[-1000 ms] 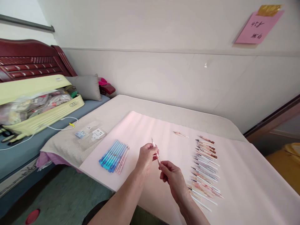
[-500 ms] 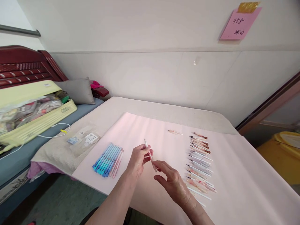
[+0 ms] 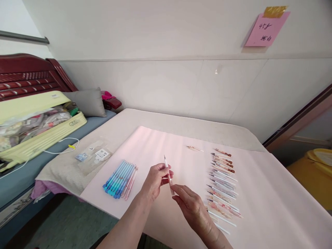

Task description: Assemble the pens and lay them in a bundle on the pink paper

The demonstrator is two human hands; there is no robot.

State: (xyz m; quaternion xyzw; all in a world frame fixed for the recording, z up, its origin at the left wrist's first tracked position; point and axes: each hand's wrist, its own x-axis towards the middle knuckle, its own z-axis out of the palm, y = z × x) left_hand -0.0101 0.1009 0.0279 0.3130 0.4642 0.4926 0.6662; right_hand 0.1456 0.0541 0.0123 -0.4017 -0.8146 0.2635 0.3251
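A white pen with reddish patterning is held upright at a slight tilt above the pink sheet, its dark tip pointing away from me. My left hand is closed round its upper half. At the pen's lower end, the thumb and fingers of my right hand pinch together on it. Left of my hands lies a row of blue pens, with several pink pens alongside. To the right, a long column of pens in brown, white, lilac and pink runs toward me, partly hidden by my right hand.
Two or so thin pens lie apart on the pink sheet. Clear plastic packaging with labels rests on the beige cloth at left. Beyond it, an open yellow case full of bagged items sits on a blue surface.
My right thumb and fingers have closed on the pen's lower end. The pen and both hands sit slightly further right in the picture, and the view has tilted up a little.
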